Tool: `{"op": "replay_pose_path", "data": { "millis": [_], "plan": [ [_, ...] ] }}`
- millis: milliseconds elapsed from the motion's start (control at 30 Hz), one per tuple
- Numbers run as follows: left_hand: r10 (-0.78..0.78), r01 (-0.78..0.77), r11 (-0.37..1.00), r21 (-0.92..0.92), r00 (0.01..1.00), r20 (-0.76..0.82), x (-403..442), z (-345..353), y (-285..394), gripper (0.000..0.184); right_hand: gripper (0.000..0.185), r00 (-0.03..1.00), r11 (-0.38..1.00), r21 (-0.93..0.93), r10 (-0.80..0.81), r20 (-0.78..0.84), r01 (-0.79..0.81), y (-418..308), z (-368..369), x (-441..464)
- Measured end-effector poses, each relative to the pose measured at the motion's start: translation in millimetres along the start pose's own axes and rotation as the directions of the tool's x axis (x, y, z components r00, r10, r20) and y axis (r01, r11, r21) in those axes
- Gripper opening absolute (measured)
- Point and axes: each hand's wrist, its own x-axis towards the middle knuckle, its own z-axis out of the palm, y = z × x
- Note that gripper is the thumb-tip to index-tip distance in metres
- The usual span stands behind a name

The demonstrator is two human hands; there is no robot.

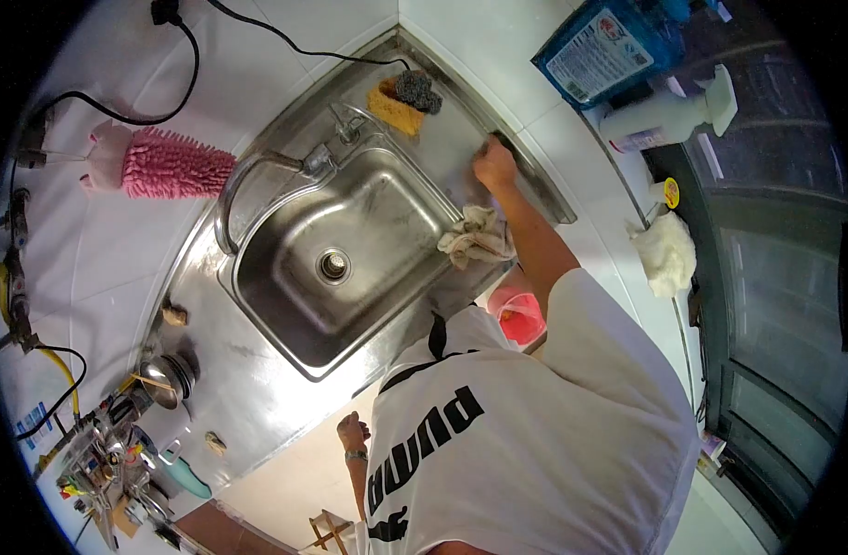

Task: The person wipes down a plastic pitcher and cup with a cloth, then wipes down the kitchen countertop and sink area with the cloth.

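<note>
My right hand (494, 165) is on the steel sink top (461, 153), on the ledge right of the basin, near the wall. Its fingers are curled down, and whatever may be under them is hidden. A crumpled beige cloth (479, 237) lies over the basin's right rim, below my right forearm. Beyond the hand, a yellow sponge (393, 108) and a grey scourer (417, 92) sit together in the back corner. My left hand (353, 431), with a watch (356, 455) at its wrist, hangs closed beside my body, off the counter, with nothing visible in it.
A curved faucet (244, 180) reaches over the steel basin (331, 227). Left are a pink chenille duster (179, 164), stacked bowls (170, 377) and utensils (119, 462). A blue bottle (602, 54), spray bottle (664, 118) and white cloth (665, 252) line the right sill. A pink container (517, 310) stands below.
</note>
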Motion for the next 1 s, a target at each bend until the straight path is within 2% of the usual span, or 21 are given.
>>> {"op": "replay_pose_path", "data": {
  "millis": [67, 167, 267, 333, 400, 467, 533, 600, 667, 733, 767, 833, 867, 900, 933, 967, 1000],
  "plan": [
    [-0.01, 0.01, 1.0, -0.026, 1.0, -0.011, 4.6, -0.4, 4.8, 0.023, 0.036, 1.0, 0.999, 0.052, 0.013, 0.026, -0.014, 3.7, 1.6, 2.2],
    [0.006, -0.007, 0.999, -0.045, 1.0, -0.018, 11.6, -0.8, 9.0, 0.024, 0.037, 0.998, 0.996, 0.09, -0.023, -0.05, 0.028, 12.4, 3.4, 3.6],
    [0.058, -0.058, 0.998, -0.008, 0.998, 0.001, 14.1, -2.7, 12.3, 0.025, 0.045, 0.993, 0.997, 0.01, -0.075, -0.088, 0.077, 15.2, 1.0, 5.1],
    [0.089, -0.09, 0.996, 0.027, 0.996, 0.02, 15.5, -1.5, 14.3, 0.026, 0.051, 0.989, 0.975, -0.167, -0.135, 0.062, 0.144, 9.6, -5.0, 3.8],
    [-0.015, 0.014, 0.999, -0.033, 0.999, -0.035, 17.6, 0.0, 13.2, 0.027, 0.055, 0.991, 0.978, -0.175, -0.106, 0.08, 0.118, 3.0, -1.6, 7.2],
    [-0.054, 0.052, 0.997, -0.054, 0.998, -0.033, 27.6, -0.5, -1.8, 0.028, 0.058, 0.993, 0.979, -0.184, -0.074, 0.095, 0.09, -0.5, 1.1, 9.5],
    [-0.094, 0.091, 0.993, -0.079, 0.995, -0.029, 22.3, 2.1, 5.7, 0.028, 0.058, 0.992, 0.996, -0.079, -0.034, 0.122, 0.043, -2.5, 0.8, 9.8],
    [0.026, -0.026, 0.999, -0.021, 1.0, -0.004, 11.6, 2.4, 19.7, 0.028, 0.058, 0.985, 0.999, -0.028, -0.03, 0.167, 0.035, -3.2, -6.4, 7.4],
    [0.031, -0.031, 0.999, 0.011, 0.999, 0.017, 6.9, 4.0, 29.1, 0.027, 0.058, 0.977, 0.999, 0.022, -0.028, 0.213, 0.024, -2.4, -8.4, 3.1],
    [0.038, -0.04, 0.998, 0.041, 0.999, 0.037, 13.0, 4.1, 20.1, 0.027, 0.056, 0.99, 0.995, -0.009, -0.099, 0.102, 0.1, 0.4, -2.8, 0.2],
    [0.097, -0.099, 0.993, 0.057, 0.994, 0.046, 22.0, 3.3, 6.5, 0.027, 0.056, 0.99, 0.995, -0.01, -0.1, 0.102, 0.101, 1.4, -0.8, 0.1],
    [0.154, -0.158, 0.985, 0.067, 0.987, 0.052, 16.2, 4.7, 16.1, 0.027, 0.06, 0.986, 0.979, -0.136, -0.14, 0.089, 0.151, -1.8, 0.7, 0.2],
    [0.082, -0.083, 0.994, 0.065, 0.996, 0.024, 9.7, 4.3, 26.5, 0.027, 0.06, 0.985, 0.979, -0.134, -0.143, 0.092, 0.155, -4.7, -0.8, 1.4],
    [0.008, -0.008, 0.998, 0.062, 1.0, -0.003, 2.2, 3.9, 38.8, 0.028, 0.062, 0.979, 0.965, -0.219, -0.111, 0.168, 0.147, -15.4, -13.2, 0.1],
    [0.007, -0.007, 0.998, 0.063, 1.0, -0.004, 3.8, 2.1, 36.7, 0.028, 0.065, 0.968, 0.942, -0.302, -0.072, 0.239, 0.145, -22.6, -22.5, -0.4],
    [0.037, -0.038, 0.997, 0.073, 0.999, 0.017, 6.3, 0.3, 33.7, 0.028, 0.065, 0.968, 0.942, -0.303, -0.071, 0.24, 0.145, -25.3, -25.8, 5.1],
    [0.066, -0.069, 0.994, 0.083, 0.997, 0.04, 8.0, -1.3, 30.4, 0.028, 0.066, 0.947, 0.93, -0.338, -0.03, 0.32, 0.144, -26.3, -28.0, 14.7]
  ]
}}
